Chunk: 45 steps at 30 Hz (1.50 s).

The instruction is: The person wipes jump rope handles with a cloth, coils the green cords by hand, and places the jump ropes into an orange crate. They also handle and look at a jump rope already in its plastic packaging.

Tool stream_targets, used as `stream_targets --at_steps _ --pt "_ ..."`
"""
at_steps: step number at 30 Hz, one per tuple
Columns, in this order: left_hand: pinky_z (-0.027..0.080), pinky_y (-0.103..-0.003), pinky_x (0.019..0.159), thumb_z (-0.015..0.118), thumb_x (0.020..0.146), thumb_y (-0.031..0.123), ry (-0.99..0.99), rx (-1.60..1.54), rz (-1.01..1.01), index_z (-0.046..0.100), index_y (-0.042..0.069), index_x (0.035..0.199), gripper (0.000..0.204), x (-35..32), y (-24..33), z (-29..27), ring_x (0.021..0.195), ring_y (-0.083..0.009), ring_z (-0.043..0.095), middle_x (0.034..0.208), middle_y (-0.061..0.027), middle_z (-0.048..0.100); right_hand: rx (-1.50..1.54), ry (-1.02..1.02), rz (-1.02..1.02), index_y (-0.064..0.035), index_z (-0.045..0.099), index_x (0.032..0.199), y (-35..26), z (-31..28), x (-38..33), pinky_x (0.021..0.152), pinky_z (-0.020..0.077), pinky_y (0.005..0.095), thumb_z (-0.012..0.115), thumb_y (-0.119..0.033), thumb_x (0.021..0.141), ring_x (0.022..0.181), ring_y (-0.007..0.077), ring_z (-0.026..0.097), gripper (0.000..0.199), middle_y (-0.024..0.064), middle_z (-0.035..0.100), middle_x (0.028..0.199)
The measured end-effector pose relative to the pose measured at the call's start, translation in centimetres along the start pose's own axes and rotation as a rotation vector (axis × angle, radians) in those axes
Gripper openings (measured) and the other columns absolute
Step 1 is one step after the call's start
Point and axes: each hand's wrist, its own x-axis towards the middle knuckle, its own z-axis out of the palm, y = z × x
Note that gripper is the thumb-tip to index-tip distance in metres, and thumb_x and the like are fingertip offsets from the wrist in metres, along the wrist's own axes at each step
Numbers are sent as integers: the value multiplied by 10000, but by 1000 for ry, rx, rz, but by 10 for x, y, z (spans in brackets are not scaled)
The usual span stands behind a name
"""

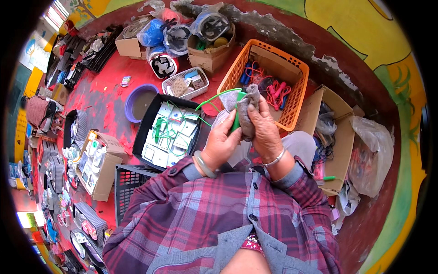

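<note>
Near the middle, in front of my chest, my left hand is closed round the lower end of a green jump rope handle. A thin green cord runs from it down to the black box. With my right hand I press a grey cloth around the handle, its fingers wrapped over the fabric. Inside the box a second green handle and loops of cord lie on several white square pieces.
An orange basket with red and blue jump ropes stands beyond my hands. To its right are a cardboard box and a plastic bag. A purple basin, a white basket and a grey crate stand leftward.
</note>
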Motion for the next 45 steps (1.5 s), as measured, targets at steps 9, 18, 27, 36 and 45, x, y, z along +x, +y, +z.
stream_targets --at_steps 9,18,27,36,45 --pt "478 -292 722 556 842 42 50 525 465 434 -78 1253 445 4 -11 10 768 -225 611 893 -160 612 -366 351 -299 -31 443 1121 25 -12 13 754 462 261 548 -289 912 827 116 547 348 53 570 938" --pt "481 -255 641 451 946 161 -198 -935 -287 393 53 1302 377 8 -3 -7 789 -176 589 1038 -137 568 430 165 150 -76 559 1096 15 -57 16 814 496 338 467 -382 932 876 178 598 359 54 618 981" --pt "456 -269 573 448 952 244 -145 -777 -299 310 131 1351 438 4 -12 2 673 -179 554 929 -77 561 29 -178 346 -68 461 1129 -1 -28 -4 428 475 283 521 -359 909 679 176 602 369 69 584 891" --pt "475 -239 649 580 851 28 -102 -275 -93 111 66 1377 705 0 -30 -1 767 -116 606 847 -86 629 166 -251 458 -30 448 1255 -13 -34 -10 854 473 303 628 -196 828 976 170 585 492 73 570 1125" --pt "447 -235 726 517 836 -53 -94 -229 -16 -48 123 1440 846 -2 -17 0 872 -121 582 1023 -124 602 180 -156 280 -30 444 1206 -2 -29 -13 849 480 307 645 -89 790 943 178 588 466 77 570 1079"
